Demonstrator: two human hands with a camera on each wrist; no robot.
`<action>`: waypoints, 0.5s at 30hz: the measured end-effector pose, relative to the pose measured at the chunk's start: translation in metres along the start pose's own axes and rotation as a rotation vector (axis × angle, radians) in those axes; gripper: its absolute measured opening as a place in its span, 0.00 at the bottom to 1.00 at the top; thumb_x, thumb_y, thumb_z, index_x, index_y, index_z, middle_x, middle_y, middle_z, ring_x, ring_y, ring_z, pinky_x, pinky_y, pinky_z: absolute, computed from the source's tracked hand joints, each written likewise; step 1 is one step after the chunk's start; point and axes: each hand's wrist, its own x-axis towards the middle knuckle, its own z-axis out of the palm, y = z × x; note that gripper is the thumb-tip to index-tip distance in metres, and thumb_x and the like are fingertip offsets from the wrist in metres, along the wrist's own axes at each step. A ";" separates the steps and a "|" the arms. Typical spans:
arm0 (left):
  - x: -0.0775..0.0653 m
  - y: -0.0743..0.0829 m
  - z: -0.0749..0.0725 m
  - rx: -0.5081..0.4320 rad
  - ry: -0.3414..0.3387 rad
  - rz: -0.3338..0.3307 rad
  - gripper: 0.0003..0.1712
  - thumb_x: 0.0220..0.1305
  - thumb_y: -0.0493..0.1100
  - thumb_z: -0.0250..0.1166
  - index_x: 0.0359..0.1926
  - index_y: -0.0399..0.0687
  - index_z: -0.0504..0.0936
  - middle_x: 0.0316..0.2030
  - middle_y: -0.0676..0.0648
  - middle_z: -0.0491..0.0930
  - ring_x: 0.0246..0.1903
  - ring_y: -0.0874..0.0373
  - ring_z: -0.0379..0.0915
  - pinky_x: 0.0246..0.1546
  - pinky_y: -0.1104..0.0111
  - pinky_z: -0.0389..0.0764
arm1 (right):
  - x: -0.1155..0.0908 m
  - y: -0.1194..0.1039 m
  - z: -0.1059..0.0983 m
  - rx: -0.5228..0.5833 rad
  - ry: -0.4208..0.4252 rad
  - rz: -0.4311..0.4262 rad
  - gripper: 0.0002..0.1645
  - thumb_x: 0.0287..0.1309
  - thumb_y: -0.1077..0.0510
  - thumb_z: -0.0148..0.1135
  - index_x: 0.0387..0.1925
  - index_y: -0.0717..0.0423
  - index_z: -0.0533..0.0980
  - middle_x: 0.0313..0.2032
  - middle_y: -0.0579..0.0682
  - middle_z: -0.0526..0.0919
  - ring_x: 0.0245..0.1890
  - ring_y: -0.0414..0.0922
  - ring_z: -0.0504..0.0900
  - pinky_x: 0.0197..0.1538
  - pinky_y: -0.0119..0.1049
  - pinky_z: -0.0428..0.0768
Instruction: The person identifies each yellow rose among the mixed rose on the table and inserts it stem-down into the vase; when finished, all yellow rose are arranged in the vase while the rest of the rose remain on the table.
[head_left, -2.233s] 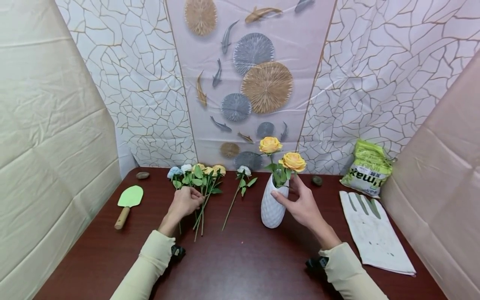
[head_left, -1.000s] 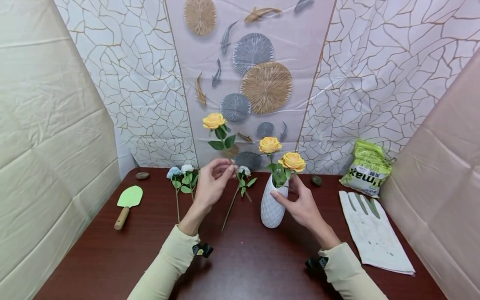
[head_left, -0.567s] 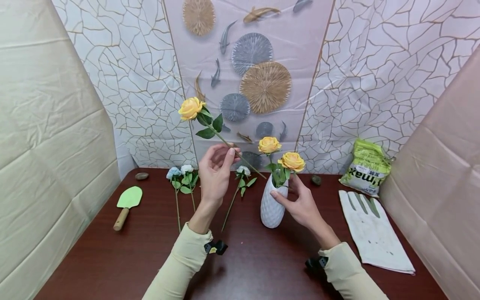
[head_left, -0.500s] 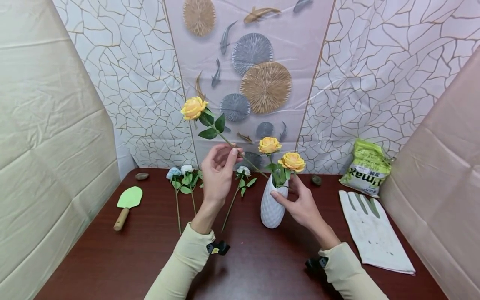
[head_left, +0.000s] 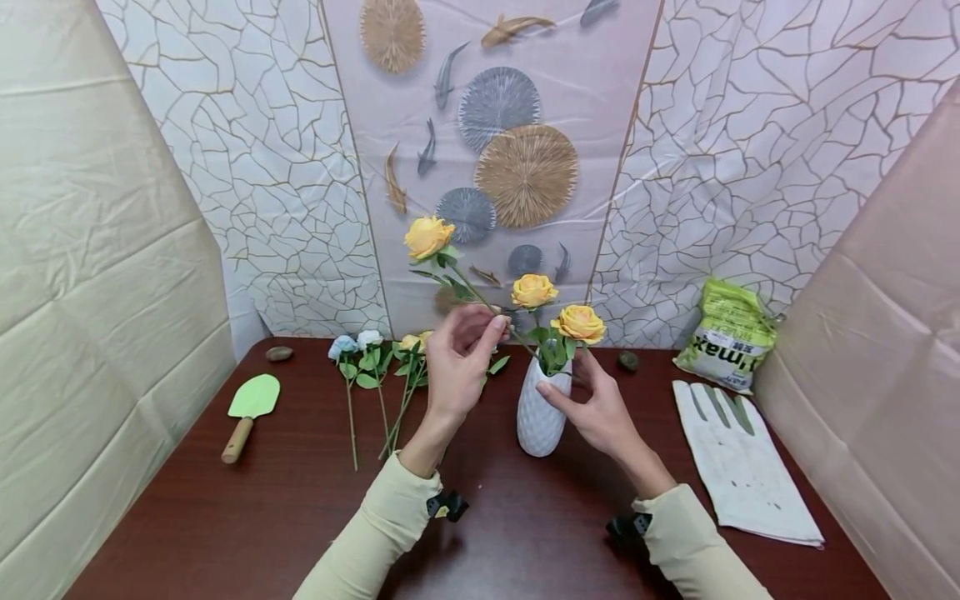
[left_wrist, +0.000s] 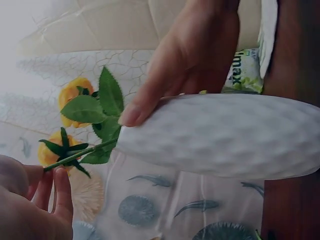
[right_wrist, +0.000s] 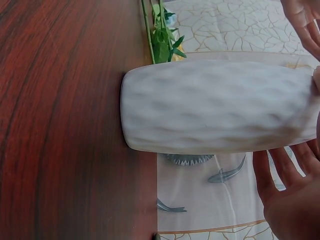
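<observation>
The white, dimpled vase (head_left: 542,417) stands upright on the bench (head_left: 525,550), just right of centre in the lower half of the head view, two leafy yellow roses (head_left: 534,291) rising from its mouth. Another yellow rose (head_left: 429,238) slants through the air left of them, its bloom up above centre, its green stem running down rightward to the vase's mouth.

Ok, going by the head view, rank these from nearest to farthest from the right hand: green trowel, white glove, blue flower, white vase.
From the right hand:
1. White vase, held in it.
2. White glove, lying flat to its right.
3. Blue flower, across to the left, toward the back.
4. Green trowel, farthest left.
</observation>
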 end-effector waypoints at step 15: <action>-0.023 -0.027 0.018 0.180 -0.024 -0.117 0.11 0.64 0.46 0.72 0.42 0.47 0.82 0.36 0.47 0.88 0.36 0.56 0.86 0.37 0.66 0.88 | 0.000 0.000 0.000 -0.004 0.005 -0.004 0.36 0.59 0.55 0.73 0.66 0.53 0.69 0.58 0.51 0.81 0.56 0.46 0.82 0.54 0.26 0.80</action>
